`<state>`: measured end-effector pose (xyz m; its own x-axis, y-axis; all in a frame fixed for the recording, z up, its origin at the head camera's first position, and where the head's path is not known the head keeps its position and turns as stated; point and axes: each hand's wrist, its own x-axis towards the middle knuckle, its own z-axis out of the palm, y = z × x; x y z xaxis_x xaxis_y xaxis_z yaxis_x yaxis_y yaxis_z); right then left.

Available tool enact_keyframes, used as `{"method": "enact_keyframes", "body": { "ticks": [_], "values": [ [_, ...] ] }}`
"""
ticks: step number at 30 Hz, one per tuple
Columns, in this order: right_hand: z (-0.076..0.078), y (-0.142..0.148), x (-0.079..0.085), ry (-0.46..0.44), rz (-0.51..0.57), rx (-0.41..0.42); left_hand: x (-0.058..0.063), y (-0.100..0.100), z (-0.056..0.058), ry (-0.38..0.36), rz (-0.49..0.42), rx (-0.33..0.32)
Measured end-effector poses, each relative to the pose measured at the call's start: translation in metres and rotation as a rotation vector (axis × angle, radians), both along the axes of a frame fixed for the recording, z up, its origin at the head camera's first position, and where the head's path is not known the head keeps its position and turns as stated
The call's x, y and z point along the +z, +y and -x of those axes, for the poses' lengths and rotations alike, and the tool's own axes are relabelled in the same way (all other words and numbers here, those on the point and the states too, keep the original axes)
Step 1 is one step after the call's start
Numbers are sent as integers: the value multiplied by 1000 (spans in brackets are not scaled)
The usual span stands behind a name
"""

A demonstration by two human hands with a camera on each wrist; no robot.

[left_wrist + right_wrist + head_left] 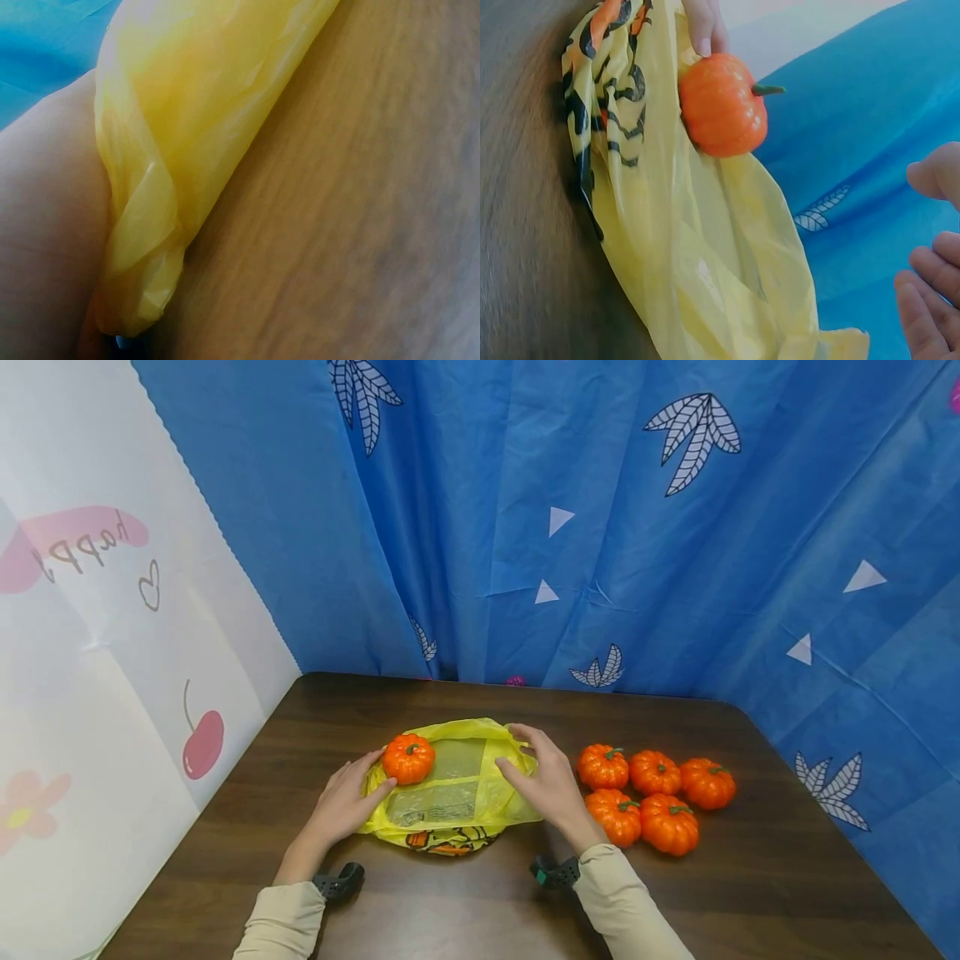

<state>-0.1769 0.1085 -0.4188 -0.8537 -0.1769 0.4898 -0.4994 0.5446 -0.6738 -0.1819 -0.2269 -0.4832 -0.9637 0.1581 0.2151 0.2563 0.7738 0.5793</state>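
Observation:
A yellow plastic bag (pixel 480 793) with black and orange print lies on the table, its mouth spread upward. A small orange pumpkin (pixel 408 758) with a green stem is over the left side of the mouth, standing above the rim in the right wrist view. My left hand (pixel 347 802) holds this pumpkin from the left, with thumb and fingers at its side. Yellow film (pixel 202 112) lies against that hand in the left wrist view. Over the bag's right rim is my right hand (pixel 546 777), fingers parted and nothing between them; its fingers (pixel 930 285) show apart from the bag.
Several more orange pumpkins (pixel 670 824) sit grouped on the dark wooden table (pixel 757 877), just right of my right hand. A blue curtain (pixel 480 527) hangs behind the table's back edge. A white printed sheet (pixel 112 693) hangs along the left.

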Motion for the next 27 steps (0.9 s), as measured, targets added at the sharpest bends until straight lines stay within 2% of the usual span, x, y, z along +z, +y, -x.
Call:
{"method": "enact_keyframes", "body": {
  "ticks": [17,27],
  "values": [
    [4,-29,-14,-41,21,65,0,0,1,-5,1,0],
    [8,-48,-18,-77,35,67,2,1,-1,-1,1,3]
  ]
}}
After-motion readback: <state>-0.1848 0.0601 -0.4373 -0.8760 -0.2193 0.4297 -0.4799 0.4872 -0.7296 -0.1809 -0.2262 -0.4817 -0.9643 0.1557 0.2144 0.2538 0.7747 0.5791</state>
